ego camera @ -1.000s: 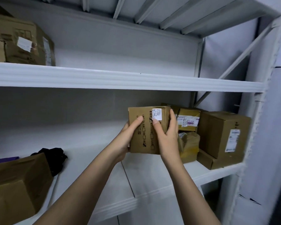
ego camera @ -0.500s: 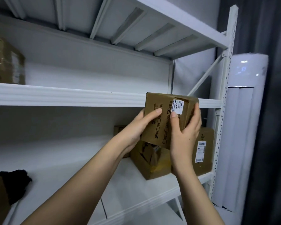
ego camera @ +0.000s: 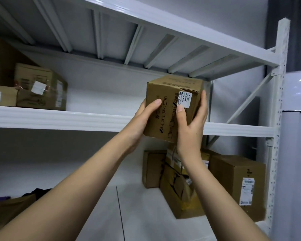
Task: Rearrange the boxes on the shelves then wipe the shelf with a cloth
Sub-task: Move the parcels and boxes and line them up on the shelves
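Holding a small brown cardboard box (ego camera: 170,108) with a white printed label on its near face, I have it raised in front of the white metal middle shelf (ego camera: 59,118), its lower edge about level with that shelf's front lip and not resting on anything. My left hand (ego camera: 142,119) grips the box's left side, thumb lying across the near face, while my right hand (ego camera: 191,122) clasps the right corner, thumb pressed just under the label and fingers wrapped round the far side. I judge this two-sided grip is there to keep the box square while it goes over the lip; the box is tilted a little, top leaning away from me.

My guess is that it is bound for the bare stretch of the middle shelf just behind it, to the right of the cluster of taped brown cartons (ego camera: 40,89) standing at the left end. On the lower white shelf (ego camera: 111,214) a group of brown cardboard boxes sits against the right-hand upright (ego camera: 276,153): a tall one with a shipping label (ego camera: 238,186), a torn one with yellow tape (ego camera: 179,193), and a narrow one behind (ego camera: 151,169). At the lower left, a dark cloth (ego camera: 36,192) lies behind another carton (ego camera: 9,211), so I judge wiping has not yet begun.
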Demonstrator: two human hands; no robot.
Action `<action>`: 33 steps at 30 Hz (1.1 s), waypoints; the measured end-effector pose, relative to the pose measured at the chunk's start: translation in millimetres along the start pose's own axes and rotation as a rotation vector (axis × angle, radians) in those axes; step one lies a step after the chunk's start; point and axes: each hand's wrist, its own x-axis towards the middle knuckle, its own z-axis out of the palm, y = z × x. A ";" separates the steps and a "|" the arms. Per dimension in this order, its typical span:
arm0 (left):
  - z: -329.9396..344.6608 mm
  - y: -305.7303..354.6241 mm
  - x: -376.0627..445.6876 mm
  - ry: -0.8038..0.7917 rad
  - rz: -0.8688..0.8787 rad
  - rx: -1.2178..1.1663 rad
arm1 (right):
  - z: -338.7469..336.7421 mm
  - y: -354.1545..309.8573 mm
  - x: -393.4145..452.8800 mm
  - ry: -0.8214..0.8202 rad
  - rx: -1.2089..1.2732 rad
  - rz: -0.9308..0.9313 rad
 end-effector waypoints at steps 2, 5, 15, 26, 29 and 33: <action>-10.3 7.9 4.9 0.038 0.024 0.069 | 13.5 0.5 9.4 -0.045 0.058 0.016; -26.3 22.2 9.8 0.102 0.031 0.183 | 36.6 3.6 22.2 -0.135 0.107 0.058; -96.1 36.6 15.9 0.297 -0.047 0.382 | 121.1 13.2 41.2 -0.379 0.003 0.108; -219.4 64.9 46.9 0.329 -0.195 0.998 | 234.2 15.4 48.9 -0.615 -0.092 0.147; -239.8 83.4 60.6 0.296 -0.242 1.311 | 260.7 13.1 52.3 -0.676 -0.097 0.176; -271.4 98.5 79.2 0.204 -0.317 1.509 | 296.6 5.1 59.0 -0.761 -0.104 0.200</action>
